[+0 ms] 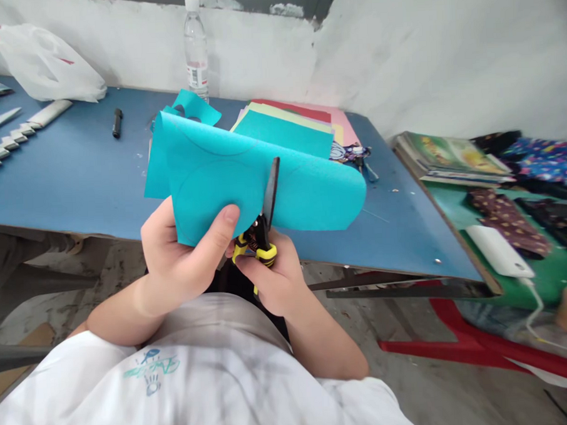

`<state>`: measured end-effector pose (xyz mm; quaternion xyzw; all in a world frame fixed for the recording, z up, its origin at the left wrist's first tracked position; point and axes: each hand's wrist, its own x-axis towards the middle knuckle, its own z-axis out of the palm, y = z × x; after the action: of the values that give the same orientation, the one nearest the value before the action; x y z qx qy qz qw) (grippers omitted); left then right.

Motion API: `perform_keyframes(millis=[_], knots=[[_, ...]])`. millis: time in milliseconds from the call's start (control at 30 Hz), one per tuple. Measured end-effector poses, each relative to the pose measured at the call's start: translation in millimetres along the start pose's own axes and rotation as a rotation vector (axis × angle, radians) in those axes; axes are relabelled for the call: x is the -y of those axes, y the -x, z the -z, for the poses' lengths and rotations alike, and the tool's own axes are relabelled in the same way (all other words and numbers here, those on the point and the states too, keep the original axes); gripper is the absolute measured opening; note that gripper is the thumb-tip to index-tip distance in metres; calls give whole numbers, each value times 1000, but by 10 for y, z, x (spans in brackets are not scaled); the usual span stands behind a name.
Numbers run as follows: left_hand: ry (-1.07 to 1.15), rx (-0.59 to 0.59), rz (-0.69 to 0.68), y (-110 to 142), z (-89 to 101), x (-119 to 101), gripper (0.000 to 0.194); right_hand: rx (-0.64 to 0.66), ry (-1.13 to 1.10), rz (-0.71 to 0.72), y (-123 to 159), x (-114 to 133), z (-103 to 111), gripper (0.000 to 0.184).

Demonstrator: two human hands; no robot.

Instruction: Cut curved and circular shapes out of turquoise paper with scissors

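My left hand (182, 257) pinches the near edge of a large turquoise paper sheet (206, 172), thumb on top, holding it up over the blue table's (75, 178) front edge. Curved pencil lines are drawn on the sheet. My right hand (272, 282) grips yellow-handled scissors (264, 229). Their dark blades point up and away, cutting into the sheet near its middle. A cut turquoise scrap (192, 107) lies behind the sheet.
A stack of coloured paper (303, 121) lies on the table behind the sheet. A water bottle (195, 47), a black marker (117, 122), a white plastic bag (46, 63) and folded white paper pieces (12, 140) stand further left. Books (450, 158) and a white power bank (499, 250) lie at right.
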<state>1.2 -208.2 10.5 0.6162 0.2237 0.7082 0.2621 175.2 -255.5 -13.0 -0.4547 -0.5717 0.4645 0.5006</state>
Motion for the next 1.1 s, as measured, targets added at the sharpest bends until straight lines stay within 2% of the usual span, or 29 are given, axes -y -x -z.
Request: perform_keyframes(millis=[100,167,333,667,933,1100], knots=[[14,48,-135,-89,-41,32,54,4,0,12,-1,-16,-4,7],[21,60,-176,-111,-51,52,54,9,-5,14,2,-24,-4,6],[-12,31,-163,-64,-15,103,58,13,-17,20,10,-23,-3,7],[-110,28,-224,-74,20,114,61,23,-40,14,10,-25,1,7],[-118,53,-246,-110,39,104,60,24,-26,29,-8,-23,7,7],[-81,21,-269,-124,98,207,69,26,-33,30,-9,-8,17,10]])
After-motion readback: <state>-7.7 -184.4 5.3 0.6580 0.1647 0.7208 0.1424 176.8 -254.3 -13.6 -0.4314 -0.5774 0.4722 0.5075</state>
